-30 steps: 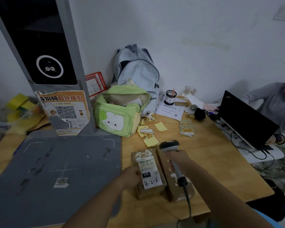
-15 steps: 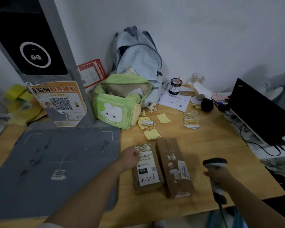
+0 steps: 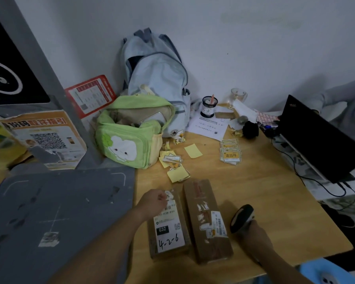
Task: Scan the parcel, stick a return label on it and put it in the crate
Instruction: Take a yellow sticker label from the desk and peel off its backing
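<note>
Two brown cardboard parcels lie side by side on the wooden table. The left parcel carries a white label with "032" and handwriting. My left hand rests on its far left corner, fingers closed on the edge. The longer right parcel has a small barcode label. To its right, my right hand grips a black handheld scanner, low over the table. A stack of return labels lies farther back. No crate is in view.
A grey scanning platform with a kiosk post fills the left. A green bag and a pale blue backpack stand behind. Yellow paper scraps, a pen cup, a laptop and cables lie at the right.
My right hand has carried the scanner from above the parcels to their right side and lowered it. My left hand stays on the left parcel.
</note>
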`<state>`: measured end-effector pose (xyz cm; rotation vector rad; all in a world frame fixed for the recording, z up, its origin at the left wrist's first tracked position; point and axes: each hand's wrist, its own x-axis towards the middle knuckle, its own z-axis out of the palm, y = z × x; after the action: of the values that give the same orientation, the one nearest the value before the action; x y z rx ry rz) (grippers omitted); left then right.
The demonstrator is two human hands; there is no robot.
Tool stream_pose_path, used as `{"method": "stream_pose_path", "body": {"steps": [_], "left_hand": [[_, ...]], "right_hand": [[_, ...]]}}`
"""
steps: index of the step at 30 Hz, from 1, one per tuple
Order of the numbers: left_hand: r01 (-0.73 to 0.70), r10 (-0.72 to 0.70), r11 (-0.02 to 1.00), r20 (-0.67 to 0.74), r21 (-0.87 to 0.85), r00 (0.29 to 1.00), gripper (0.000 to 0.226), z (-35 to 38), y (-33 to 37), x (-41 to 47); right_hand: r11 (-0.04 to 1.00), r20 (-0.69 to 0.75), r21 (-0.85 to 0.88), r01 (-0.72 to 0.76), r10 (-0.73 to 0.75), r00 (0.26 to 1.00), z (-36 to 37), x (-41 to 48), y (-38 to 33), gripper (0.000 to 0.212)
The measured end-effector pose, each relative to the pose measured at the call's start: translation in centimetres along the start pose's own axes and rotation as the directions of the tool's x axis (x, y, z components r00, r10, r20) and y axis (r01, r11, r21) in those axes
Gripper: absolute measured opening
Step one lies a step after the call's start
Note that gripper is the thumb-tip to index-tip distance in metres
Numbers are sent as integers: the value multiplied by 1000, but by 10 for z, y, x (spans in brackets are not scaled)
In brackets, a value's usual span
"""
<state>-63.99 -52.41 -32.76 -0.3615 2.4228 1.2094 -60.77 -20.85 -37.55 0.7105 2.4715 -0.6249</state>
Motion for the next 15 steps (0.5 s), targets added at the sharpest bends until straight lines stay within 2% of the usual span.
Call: {"method": "stream_pose_path", "body": {"steps": [4,6,10,13,15], "left_hand": [[-8,8,999,14,32,1000,19,-4,11,13],[-35,34,999,27,32,999,16,-6,20,22],[-39,38,999,52,19,998,21,-2,48,37],[8,-9,1000,124,10,992,17,0,76,51],[6,-7,1000,148,7,989,16,0,101,62]], "right_hand": [[978,-9,-175,110,-113,994,-17,5,3,76],[947,-32,-270,177,-192,981,-35,12,8,86],[961,-209,-165,221,-253,945,-70,33,6,68],[977,-285,-33,209,-209,935,-95,55,-12,46],[978,-272,36,207,-190,943,-113,73,-31,53]]}}
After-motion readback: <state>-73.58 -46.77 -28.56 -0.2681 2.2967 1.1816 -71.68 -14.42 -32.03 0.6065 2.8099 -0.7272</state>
